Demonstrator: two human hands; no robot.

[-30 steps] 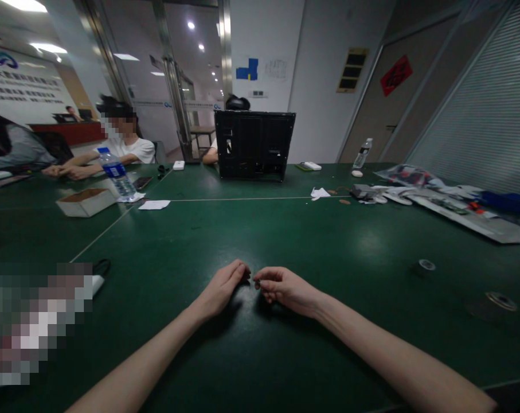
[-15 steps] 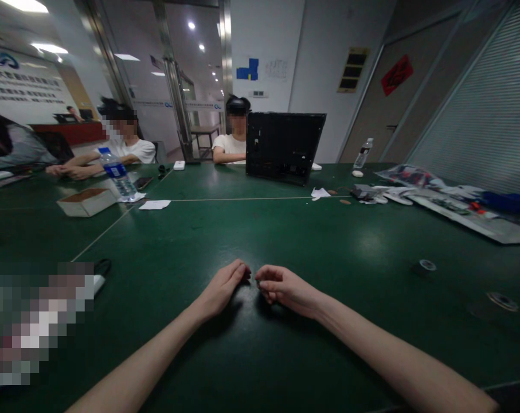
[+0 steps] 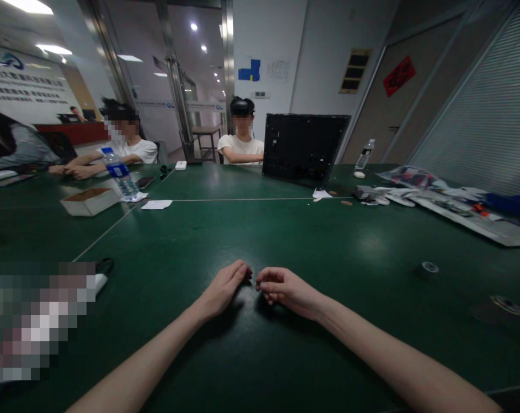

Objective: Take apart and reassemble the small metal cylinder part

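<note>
My left hand [image 3: 227,285] rests on the green table [image 3: 251,229] with its side down, fingers loosely curved and the thumb lying along them. Close by on the right is my right hand [image 3: 288,291], its fingers bent inward and slightly apart. A narrow gap separates the two sets of fingertips. I see nothing held in either hand. The undersides of the left fingers are hidden. Across the table, a large black panel-like box [image 3: 305,148] stands upright in front of a person in a white shirt [image 3: 238,146], covering part of an arm.
A water bottle [image 3: 120,175] and a small open box [image 3: 90,202] stand at the left. Two round fittings [image 3: 429,268] are set at the right. Farther right lie a tray with parts [image 3: 470,215] and a second bottle [image 3: 365,154]. Another person [image 3: 128,143] sits at far left.
The black box has shifted to the right, so more of the person behind it shows. My hands keep their place and pose. The view has moved very slightly.
</note>
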